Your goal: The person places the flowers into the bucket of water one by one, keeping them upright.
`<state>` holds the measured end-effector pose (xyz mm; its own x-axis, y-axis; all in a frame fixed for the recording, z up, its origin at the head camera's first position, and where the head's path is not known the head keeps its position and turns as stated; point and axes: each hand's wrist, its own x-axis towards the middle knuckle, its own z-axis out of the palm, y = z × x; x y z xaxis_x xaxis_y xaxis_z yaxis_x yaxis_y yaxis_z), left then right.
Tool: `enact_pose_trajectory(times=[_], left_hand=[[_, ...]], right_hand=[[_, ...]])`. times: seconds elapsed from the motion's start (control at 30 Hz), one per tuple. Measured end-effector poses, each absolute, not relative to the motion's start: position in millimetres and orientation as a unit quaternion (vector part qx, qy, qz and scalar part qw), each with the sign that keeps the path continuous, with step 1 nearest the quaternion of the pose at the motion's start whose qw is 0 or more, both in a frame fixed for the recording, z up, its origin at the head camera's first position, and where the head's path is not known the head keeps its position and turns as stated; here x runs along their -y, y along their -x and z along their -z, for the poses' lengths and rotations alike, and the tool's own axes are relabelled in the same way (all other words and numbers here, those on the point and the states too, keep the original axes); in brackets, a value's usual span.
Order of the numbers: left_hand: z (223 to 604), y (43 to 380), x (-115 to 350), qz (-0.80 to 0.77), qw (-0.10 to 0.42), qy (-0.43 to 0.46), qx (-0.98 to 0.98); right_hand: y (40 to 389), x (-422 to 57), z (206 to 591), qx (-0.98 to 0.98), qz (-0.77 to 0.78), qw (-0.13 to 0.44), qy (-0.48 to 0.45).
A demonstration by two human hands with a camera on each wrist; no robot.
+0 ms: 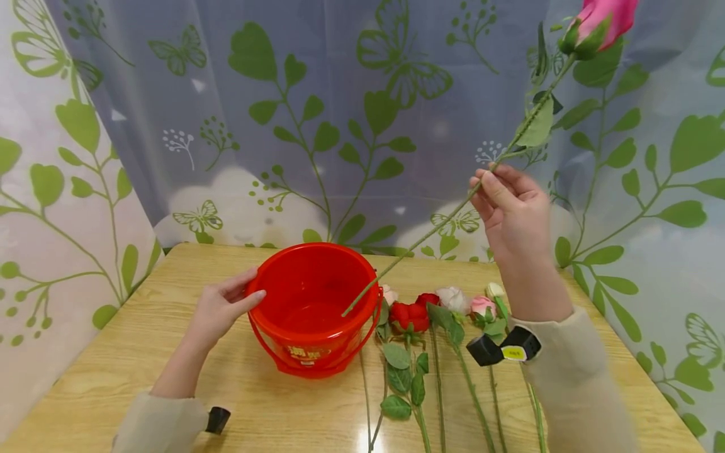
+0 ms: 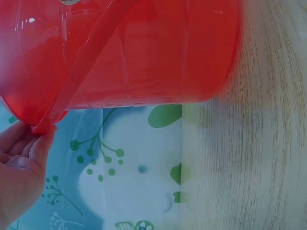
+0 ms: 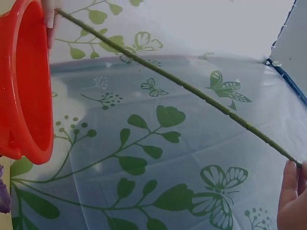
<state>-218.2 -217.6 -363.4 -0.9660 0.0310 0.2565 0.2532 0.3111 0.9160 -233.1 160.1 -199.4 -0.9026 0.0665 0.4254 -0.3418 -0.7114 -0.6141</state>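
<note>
The right hand (image 1: 512, 214) pinches a green-stemmed pink rose (image 1: 605, 26), bloom above its fingers, stem slanting below them to a round red plastic bucket (image 1: 340, 347); the left hand (image 1: 219, 309) grips the rim, seemingly steadying it.

In the head view, we see the pink flower (image 1: 603, 28) cut by the top edge and several lying stems (image 1: 421, 428) cut by the bottom one. We cannot read the small writing (image 1: 308, 352) on the bucket (image 1: 303, 270). In the right wrist view, the left edge cuts a purple thing (image 3: 4, 194), perhaps a flower.
</note>
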Motion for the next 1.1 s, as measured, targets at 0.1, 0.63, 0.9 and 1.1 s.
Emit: enact_pose_trajectory(times=[0.1, 0.63, 0.9, 1.1], left_hand=[[363, 218, 217, 0.578, 0.098, 0.088, 0.805], [364, 217, 218, 0.577, 0.101, 0.088, 0.806], [366, 218, 219, 0.581, 0.101, 0.088, 0.803], [365, 219, 219, 0.578, 0.099, 0.087, 0.805]], right_hand=[[236, -152, 200, 0.375, -0.901, 0.112, -0.185], [248, -105, 240, 0.537, -0.83, 0.09, -0.124], [250, -85, 262, 0.588, -0.795, 0.064, -0.132], [252, -74, 276, 0.615, -0.778, 0.042, -0.123]])
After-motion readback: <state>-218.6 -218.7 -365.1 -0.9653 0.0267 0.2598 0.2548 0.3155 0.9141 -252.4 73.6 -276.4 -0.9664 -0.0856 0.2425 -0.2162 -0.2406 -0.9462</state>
